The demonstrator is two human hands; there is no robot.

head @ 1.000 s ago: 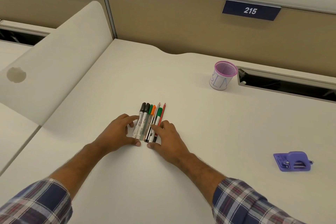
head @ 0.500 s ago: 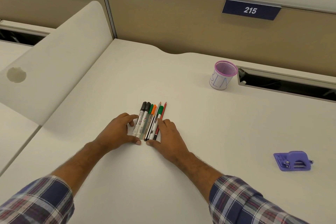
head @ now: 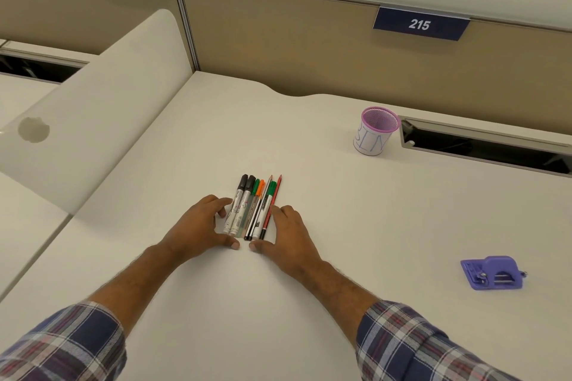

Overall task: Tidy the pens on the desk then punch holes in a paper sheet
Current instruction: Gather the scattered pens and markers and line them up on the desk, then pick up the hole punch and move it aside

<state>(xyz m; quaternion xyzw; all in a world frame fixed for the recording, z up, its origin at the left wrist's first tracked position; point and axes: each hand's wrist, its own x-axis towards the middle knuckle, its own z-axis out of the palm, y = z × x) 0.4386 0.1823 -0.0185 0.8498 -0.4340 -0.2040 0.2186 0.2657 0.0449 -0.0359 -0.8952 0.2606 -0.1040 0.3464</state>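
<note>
Pens point(head: 251, 209) lie side by side mid-desk point(head: 340, 226). Left hand point(head: 198, 227) and right hand point(head: 288, 237) flank the row, fingers relaxed, bracketing it (gripping nothing). Hole punch point(head: 492, 272) sits well right.

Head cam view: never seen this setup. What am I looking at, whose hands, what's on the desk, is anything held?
There is no robot here. A person wears one wide-angle camera on the head, looking forward and down, so you see their own forearms in plaid sleeves.

On the white desk lies a row of pens, markers and pencils side by side, tips pointing away. The left hand sits against the left side of the row and the right hand against the right, thumbs near the closer ends, squaring the row up. Neither hand lifts or grips anything.

Further right stands a pink mesh cup with a paper label, empty as far as the view shows. Near the right edge lies a purple hole punch. No paper sheet is in view. Signs 214 and 215 hang on the partition behind.
</note>
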